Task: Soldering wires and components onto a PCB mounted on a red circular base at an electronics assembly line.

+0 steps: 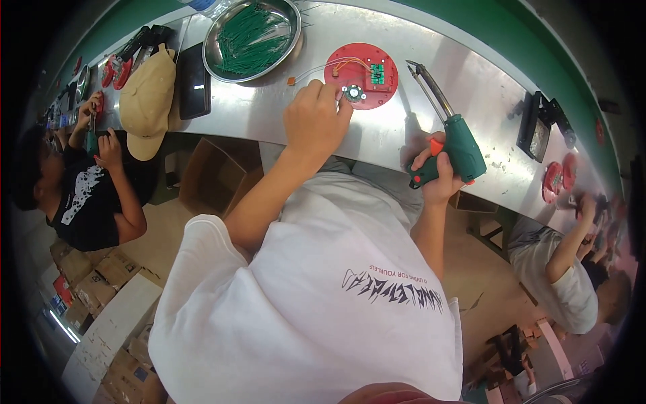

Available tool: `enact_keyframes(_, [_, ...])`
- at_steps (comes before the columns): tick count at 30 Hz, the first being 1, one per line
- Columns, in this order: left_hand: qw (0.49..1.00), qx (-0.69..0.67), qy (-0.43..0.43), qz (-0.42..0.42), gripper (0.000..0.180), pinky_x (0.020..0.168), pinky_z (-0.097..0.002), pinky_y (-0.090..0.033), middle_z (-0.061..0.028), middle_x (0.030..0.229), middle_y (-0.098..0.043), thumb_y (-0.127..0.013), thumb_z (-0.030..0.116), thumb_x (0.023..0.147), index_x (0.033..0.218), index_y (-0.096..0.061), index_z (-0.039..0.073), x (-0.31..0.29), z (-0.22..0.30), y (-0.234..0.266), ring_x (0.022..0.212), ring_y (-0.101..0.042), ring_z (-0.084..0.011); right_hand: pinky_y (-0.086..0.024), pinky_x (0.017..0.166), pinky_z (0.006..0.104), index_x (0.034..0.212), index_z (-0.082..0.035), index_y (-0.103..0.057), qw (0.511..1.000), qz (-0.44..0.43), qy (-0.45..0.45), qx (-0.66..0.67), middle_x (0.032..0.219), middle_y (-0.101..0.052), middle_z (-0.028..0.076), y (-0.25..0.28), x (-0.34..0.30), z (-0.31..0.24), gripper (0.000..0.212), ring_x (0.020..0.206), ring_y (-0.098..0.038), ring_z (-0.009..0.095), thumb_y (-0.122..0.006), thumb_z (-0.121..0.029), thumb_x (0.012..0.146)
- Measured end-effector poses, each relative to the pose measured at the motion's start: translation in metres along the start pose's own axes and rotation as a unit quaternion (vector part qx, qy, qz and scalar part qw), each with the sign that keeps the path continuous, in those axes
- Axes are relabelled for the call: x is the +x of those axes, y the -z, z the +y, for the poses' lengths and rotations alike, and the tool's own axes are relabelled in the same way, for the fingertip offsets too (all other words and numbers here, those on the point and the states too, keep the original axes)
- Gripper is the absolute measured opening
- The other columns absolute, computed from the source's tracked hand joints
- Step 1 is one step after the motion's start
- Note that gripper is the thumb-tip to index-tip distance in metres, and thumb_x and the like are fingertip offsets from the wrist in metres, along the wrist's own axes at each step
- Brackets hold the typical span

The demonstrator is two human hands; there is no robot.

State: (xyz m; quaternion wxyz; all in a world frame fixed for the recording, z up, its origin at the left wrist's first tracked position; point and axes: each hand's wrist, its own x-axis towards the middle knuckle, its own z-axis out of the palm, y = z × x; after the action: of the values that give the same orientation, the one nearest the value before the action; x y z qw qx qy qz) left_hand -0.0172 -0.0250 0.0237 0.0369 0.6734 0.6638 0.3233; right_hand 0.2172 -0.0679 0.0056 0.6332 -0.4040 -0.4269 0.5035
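Note:
A red round plastic housing (359, 54) lies on the metal bench in front of me. It carries a small green circuit board (377, 73), thin wires and a small round part (354, 92) near its lower edge. The fingers of my left hand (315, 120) are pinched together at the housing's lower left, beside that round part; what they hold, if anything, is hidden. My right hand (441, 174) is wrapped around a green soldering gun (465, 147) with an orange trigger. Its metal tip points up and away, to the right of the housing and apart from it.
A steel bowl (297, 42) of green wires (247, 39) stands at the back left. Left of it are a black tray (195, 84) and a tan cap (145, 94). A black holder (535, 128) and red housings (553, 182) sit at right. Co-workers (84, 195) flank me.

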Motion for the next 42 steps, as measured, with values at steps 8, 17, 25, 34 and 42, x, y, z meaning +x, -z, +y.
enact_keyframes(8, [0.995,-0.004,-0.091,0.038,0.007,0.056,-0.0404,-0.049,-0.0093,0.075,-0.058,-0.069,0.004,0.075,0.079,-0.064,0.005,0.010,-0.009,-0.008,0.066,-0.060,-0.0287,-0.050,0.050,0.0324,0.122,0.009,-0.053,1.000,0.019,-0.002,-0.001,0.105,-0.063,0.020,0.001,-0.002,0.003,0.039,0.057,-0.061,0.021,-0.056,-0.015,0.092])
enact_keyframes(17, [0.974,-0.152,-0.120,0.116,0.018,0.065,-0.0444,-0.051,-0.0156,0.084,-0.064,-0.063,-0.004,0.079,0.096,-0.061,0.000,0.028,0.004,0.010,0.075,-0.063,-0.0357,-0.049,0.052,0.0303,0.129,0.007,-0.053,0.997,-0.051,0.011,-0.057,0.108,-0.064,0.018,-0.004,-0.009,-0.004,0.041,0.059,-0.062,0.020,-0.058,-0.004,0.090])
enact_keyframes(25, [0.979,-0.138,-0.132,0.066,0.012,0.061,-0.0397,-0.052,-0.0113,0.082,-0.065,-0.064,-0.002,0.079,0.090,-0.064,0.003,0.034,0.000,-0.017,0.071,-0.063,-0.0315,-0.047,0.053,0.0275,0.127,0.007,-0.058,0.984,-0.080,0.007,-0.159,0.107,-0.068,0.017,0.000,-0.007,-0.018,0.040,0.059,-0.061,0.017,-0.059,0.005,0.087])
enact_keyframes(34, [0.975,-0.181,-0.112,0.059,0.006,0.061,-0.0372,-0.052,-0.0090,0.080,-0.064,-0.069,0.005,0.081,0.086,-0.065,0.003,0.025,-0.010,-0.039,0.069,-0.063,-0.0286,-0.046,0.052,0.0282,0.128,0.008,-0.057,0.977,-0.112,0.004,-0.181,0.105,-0.067,0.017,-0.001,-0.009,-0.019,0.039,0.059,-0.061,0.017,-0.057,0.004,0.089])
enact_keyframes(42, [0.974,-0.176,-0.125,0.064,0.007,0.063,-0.0372,-0.053,-0.0087,0.081,-0.065,-0.069,0.006,0.082,0.088,-0.066,0.003,0.026,-0.010,-0.042,0.071,-0.064,-0.0281,-0.047,0.052,0.0284,0.125,0.008,-0.058,0.980,-0.108,-0.014,-0.167,0.104,-0.067,0.017,-0.003,-0.006,-0.021,0.036,0.058,-0.061,0.018,-0.057,0.004,0.089])
